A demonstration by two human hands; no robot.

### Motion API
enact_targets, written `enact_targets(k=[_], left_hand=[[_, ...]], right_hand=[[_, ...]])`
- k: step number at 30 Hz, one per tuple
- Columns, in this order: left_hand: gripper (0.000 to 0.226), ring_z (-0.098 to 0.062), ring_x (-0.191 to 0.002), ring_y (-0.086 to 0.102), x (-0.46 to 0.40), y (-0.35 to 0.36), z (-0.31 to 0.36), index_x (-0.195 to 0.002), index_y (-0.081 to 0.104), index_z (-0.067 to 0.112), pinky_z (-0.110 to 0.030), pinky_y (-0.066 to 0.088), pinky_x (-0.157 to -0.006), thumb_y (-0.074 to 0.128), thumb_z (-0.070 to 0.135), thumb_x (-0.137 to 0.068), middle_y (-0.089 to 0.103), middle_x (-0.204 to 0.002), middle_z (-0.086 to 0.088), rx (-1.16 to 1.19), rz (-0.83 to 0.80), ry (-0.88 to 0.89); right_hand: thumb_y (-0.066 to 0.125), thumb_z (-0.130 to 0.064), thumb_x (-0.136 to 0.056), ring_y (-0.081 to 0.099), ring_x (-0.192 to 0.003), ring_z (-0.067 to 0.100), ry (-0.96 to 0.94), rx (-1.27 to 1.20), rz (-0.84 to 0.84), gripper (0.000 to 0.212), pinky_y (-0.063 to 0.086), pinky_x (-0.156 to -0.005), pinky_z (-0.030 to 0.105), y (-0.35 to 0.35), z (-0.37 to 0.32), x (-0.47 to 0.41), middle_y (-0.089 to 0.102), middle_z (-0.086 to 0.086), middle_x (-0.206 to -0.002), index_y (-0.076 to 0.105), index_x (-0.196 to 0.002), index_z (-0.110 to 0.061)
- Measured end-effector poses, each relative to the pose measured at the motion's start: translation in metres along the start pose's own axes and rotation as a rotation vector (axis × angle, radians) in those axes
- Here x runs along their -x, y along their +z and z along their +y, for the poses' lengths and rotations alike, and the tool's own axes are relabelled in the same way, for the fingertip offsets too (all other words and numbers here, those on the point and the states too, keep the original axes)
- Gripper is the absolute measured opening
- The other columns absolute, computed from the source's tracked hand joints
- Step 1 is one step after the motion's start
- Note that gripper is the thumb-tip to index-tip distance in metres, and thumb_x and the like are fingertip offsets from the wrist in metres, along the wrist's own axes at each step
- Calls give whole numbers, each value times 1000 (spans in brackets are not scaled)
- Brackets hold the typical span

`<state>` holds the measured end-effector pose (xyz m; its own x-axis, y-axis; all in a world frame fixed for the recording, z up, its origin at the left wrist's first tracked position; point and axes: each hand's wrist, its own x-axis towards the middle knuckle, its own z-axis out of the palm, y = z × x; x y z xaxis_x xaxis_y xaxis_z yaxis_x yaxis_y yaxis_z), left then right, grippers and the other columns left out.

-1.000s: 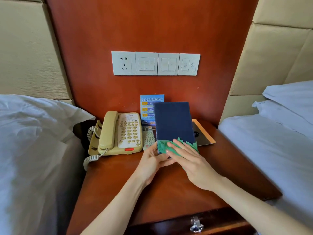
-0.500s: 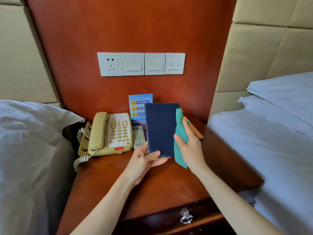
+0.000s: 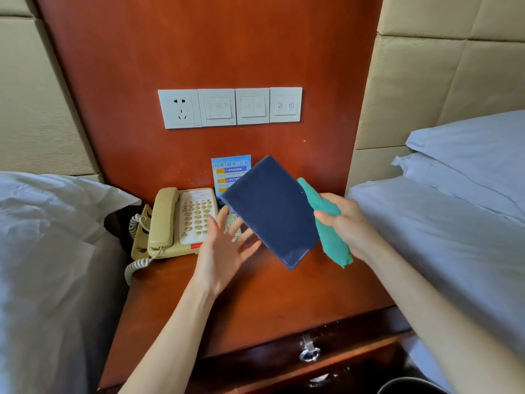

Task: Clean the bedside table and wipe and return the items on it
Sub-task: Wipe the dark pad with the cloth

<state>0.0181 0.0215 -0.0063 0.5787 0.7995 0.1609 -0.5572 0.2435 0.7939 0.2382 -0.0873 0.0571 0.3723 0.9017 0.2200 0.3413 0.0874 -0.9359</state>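
A dark blue folder point(image 3: 272, 211) hangs tilted above the wooden bedside table point(image 3: 255, 302), its lower corner close to the tabletop. My right hand point(image 3: 349, 223) grips a green cloth point(image 3: 332, 243) against the folder's right edge and carries the folder. At the folder's lower left edge, my left hand point(image 3: 224, 251) has its fingers spread and holds nothing. A beige telephone point(image 3: 176, 223) stands at the back left of the table. A blue printed card point(image 3: 230, 172) leans on the wall behind. A remote control point(image 3: 231, 223) lies partly hidden behind my left fingers.
White-sheeted beds flank the table on the left point(image 3: 42, 251) and right point(image 3: 454, 223). A row of wall switches and a socket point(image 3: 230, 108) sits above. The drawer has a metal handle point(image 3: 308, 351). A dark bin rim point(image 3: 412, 386) shows at the bottom right.
The folder has tipped from upright to a slant and shifted right. My left hand let go of its bottom edge and opened. My right hand with the cloth stayed on the folder's right edge.
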Motion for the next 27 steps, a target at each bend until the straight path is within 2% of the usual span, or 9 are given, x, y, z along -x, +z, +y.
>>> enact_targets(k=[3, 5, 9, 11, 14, 17, 20, 24, 27], left_hand=[[66, -17, -120, 60, 1, 2, 2, -138, 46, 34, -50, 45, -99, 45, 71, -83, 58, -137, 7, -41, 46, 39], [65, -16, -122, 58, 5, 8, -4, -135, 50, 33, -43, 45, -103, 61, 63, -78, 57, -138, 5, -212, 100, 56], [101, 2, -145, 16, 17, 8, -17, -152, 13, 35, -10, 18, -113, 69, 62, -73, 21, -157, 21, -953, 67, 378], [111, -6, -148, -6, 16, 3, -21, -154, 2, 29, -26, 3, -119, 64, 70, -72, -3, -162, 10, -1340, 151, 582], [96, -15, -150, 1, 17, 12, -21, -152, 20, 14, -44, -7, -118, 51, 70, -81, 16, -161, -5, -1647, 171, 743], [64, -22, -138, 39, 18, 18, -16, -141, 46, 9, -47, 2, -118, 43, 52, -94, 52, -140, -8, -1739, 245, 901], [43, -26, -108, 60, 11, 30, -6, -124, 63, 6, -39, 28, -110, 47, 35, -96, 67, -110, -11, -1742, 276, 1096], [31, -24, -83, 66, -1, 53, 15, -111, 69, 10, -34, 51, -67, 57, 33, -94, 69, -94, -4, -1553, 203, 878], [18, -19, -84, 67, -9, 53, 20, -99, 73, 11, -27, 47, -70, 65, 25, -91, 73, -93, 0, -1381, 250, 796]], right_hand=[[57, -12, -92, 61, -91, 13, -146, 393, -90, 28, 49, -76, 30, -12, -10, -10, 66, -9, -102, 62, -109, -33], [57, -13, -93, 58, -87, 10, -221, 593, -154, 29, 47, -68, 26, -11, -20, -14, 61, -13, -103, 58, -105, -39], [57, -14, -93, 56, -79, 14, -271, 678, -217, 27, 45, -61, 29, -7, -36, -17, 59, -8, -102, 59, -107, -37], [57, -15, -93, 58, -81, 18, -278, 677, -231, 26, 50, -64, 37, -7, -42, -18, 60, -6, -103, 57, -106, -38], [57, -15, -93, 58, -82, 18, -295, 687, -254, 27, 49, -63, 34, -6, -48, -18, 57, -7, -106, 55, -103, -40], [57, -15, -93, 54, -80, 11, -337, 682, -265, 28, 39, -58, 24, -4, -51, -16, 54, -12, -101, 54, -101, -42], [57, -14, -93, 53, -79, 2, -389, 650, -259, 27, 36, -58, 20, 1, -54, -15, 50, -24, -94, 54, -104, -38], [58, -11, -91, 51, -74, -10, -479, 552, -175, 23, 37, -58, 7, 11, -55, -20, 56, -18, -89, 58, -108, -26], [61, -17, -91, 55, -77, -6, -479, 382, -12, 24, 39, -62, 7, 19, -47, -22, 60, -15, -92, 58, -114, -25]])
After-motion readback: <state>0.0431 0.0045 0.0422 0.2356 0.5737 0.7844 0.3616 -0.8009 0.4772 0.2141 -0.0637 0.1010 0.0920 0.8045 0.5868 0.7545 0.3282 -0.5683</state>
